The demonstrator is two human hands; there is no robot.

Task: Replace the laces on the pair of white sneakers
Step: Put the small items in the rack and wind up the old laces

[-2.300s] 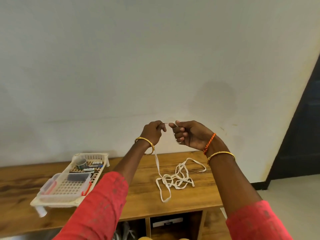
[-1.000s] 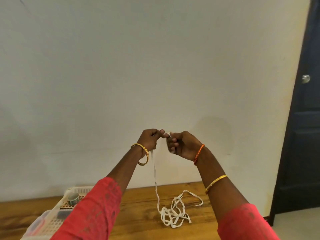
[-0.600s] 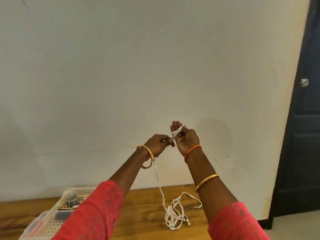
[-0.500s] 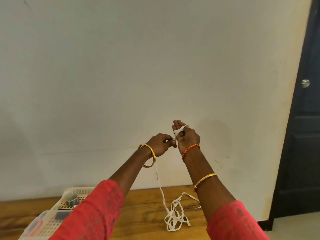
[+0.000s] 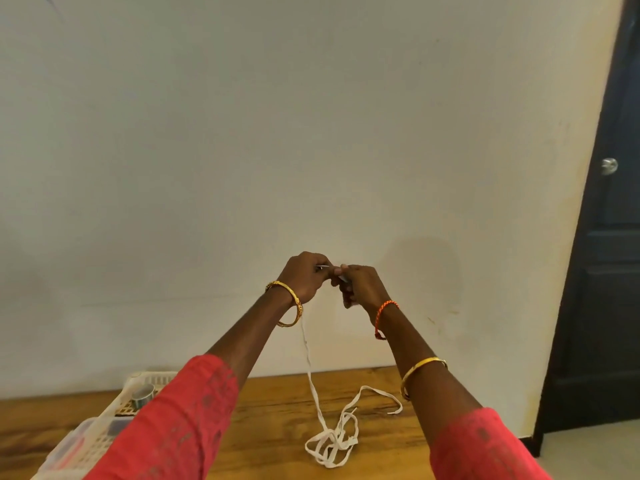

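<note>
Both hands are raised in front of the wall, fingertips together: the left hand (image 5: 304, 277) and right hand (image 5: 362, 289) each curl round and pinch the top of a white lace (image 5: 309, 362), seemingly near its end. The lace hangs down to a loose tangle on the wooden table (image 5: 270, 410), beside a white basket (image 5: 104, 431).

We cannot see where the white lace (image 5: 309, 355) ends between the curled fingers. The white basket (image 5: 104, 427) is cut by our sleeve (image 5: 180, 420) and the lower edge; its contents are unreadable.
</note>
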